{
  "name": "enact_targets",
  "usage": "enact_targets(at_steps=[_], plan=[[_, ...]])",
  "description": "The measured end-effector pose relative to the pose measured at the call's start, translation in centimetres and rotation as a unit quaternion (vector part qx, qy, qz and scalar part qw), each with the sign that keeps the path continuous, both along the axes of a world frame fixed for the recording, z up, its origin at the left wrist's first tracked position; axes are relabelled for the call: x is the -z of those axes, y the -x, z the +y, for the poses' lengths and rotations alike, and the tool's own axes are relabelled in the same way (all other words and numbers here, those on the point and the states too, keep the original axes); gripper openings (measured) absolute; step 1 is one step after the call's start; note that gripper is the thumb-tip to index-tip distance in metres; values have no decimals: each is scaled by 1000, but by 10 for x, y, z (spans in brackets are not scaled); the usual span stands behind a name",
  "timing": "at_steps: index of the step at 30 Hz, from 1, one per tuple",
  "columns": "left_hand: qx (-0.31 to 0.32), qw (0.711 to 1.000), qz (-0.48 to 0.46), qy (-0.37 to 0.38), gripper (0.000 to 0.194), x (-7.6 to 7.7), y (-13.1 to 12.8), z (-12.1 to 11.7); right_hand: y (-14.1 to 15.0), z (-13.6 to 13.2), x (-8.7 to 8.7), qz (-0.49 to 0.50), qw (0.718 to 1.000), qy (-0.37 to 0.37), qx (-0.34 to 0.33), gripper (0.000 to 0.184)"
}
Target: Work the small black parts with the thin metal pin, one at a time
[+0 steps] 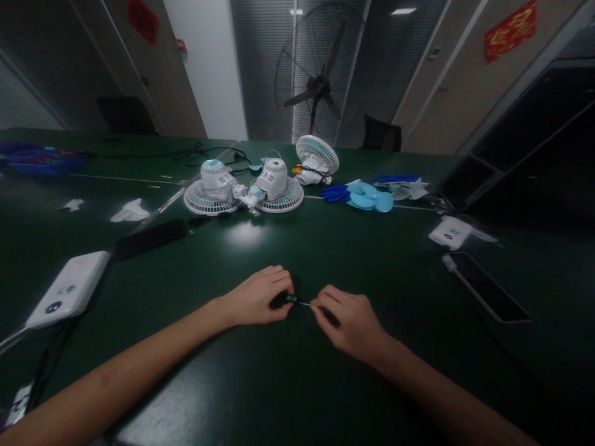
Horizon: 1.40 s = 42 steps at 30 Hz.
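Observation:
Low over the green table, my left hand is closed around the black and green handle of what looks like a small screwdriver. Its thin metal shaft points right, toward my right hand. The thumb and fingertips of that hand pinch together at the far end of the shaft, hiding the tip. Part of the handle is covered by my left fingers. Both forearms come in from the near edge.
Beyond my hands lie white fan heads, light blue fan blades and blue gloves. A white power bank and a dark long case are left. A phone and a white box are right.

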<state>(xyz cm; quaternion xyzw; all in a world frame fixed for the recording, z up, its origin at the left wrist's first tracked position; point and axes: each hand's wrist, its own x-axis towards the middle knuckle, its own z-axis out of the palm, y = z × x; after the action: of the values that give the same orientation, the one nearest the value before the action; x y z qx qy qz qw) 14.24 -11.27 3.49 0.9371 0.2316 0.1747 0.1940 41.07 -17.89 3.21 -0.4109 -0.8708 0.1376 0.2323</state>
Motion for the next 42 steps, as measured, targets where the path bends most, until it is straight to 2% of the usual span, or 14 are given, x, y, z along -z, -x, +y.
enact_targets(at_steps=[4,16,32,42], plan=[[-16,1000,-10,12,9,0,7,7,0,0,-1,1,1000,11,6,13],[36,998,-6,49,10,-4,10,6,1,0,-2,-6,1000,10,5,13],[38,997,-9,64,18,-6,9,5,1,0,-3,-4,1000,12,-2,13],[33,996,-21,75,23,-4,6,3,-1,1,7,-10,1000,-17,0,16]])
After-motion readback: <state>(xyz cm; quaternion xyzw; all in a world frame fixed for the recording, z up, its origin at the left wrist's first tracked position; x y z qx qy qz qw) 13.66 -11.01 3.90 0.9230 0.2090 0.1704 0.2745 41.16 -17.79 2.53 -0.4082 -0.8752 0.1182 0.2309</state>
